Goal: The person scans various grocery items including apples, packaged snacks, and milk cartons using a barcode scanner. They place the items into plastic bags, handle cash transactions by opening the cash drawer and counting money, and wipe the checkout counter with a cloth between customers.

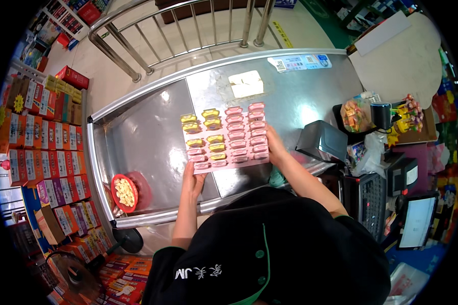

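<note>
A pink display card (229,140) is held up over a metal-topped counter (145,137). Rows of small clear packs are fixed to it, yellow ones (212,123) toward the left and pink ones (237,134) toward the right. My left hand (194,180) grips the card's lower left corner. On its right edge my right hand (275,145) has hold, with the fingers partly hidden behind the card. What the small packs contain is too small to tell.
A red plastic basket (124,193) of pale pieces stands at the counter's left end. Stacked cartons (45,135) line the left side. To the right are a black box (323,140), a keyboard (370,206) and a lit screen (416,222). A steel railing (183,32) runs beyond the counter.
</note>
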Action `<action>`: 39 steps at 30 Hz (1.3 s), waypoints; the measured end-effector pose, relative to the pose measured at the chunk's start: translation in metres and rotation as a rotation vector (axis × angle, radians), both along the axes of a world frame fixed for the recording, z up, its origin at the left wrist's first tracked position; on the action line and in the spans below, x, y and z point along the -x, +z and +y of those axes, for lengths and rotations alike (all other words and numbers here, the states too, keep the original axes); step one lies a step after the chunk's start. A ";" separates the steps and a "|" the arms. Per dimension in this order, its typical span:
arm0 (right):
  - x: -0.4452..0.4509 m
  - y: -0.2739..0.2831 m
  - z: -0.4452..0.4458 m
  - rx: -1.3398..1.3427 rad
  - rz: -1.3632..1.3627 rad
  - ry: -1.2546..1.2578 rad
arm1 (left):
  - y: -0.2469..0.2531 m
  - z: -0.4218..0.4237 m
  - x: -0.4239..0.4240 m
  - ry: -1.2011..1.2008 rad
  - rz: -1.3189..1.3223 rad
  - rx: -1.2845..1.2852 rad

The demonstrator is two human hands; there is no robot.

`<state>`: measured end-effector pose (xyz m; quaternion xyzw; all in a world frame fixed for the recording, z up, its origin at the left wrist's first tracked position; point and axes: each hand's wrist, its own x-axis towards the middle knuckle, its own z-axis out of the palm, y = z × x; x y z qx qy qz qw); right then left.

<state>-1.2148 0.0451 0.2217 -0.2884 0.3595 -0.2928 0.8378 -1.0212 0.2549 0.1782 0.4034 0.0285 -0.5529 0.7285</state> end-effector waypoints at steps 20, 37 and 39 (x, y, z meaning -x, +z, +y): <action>0.030 0.035 -0.017 -0.039 0.074 0.034 | 0.051 -0.010 0.018 -0.054 -0.032 0.158; 0.107 0.038 -0.079 0.073 0.217 -0.204 | 0.101 -0.038 0.050 -0.394 -0.169 0.449; 0.123 0.050 -0.087 0.107 0.247 -0.253 | 0.117 -0.045 0.059 -0.442 -0.170 0.532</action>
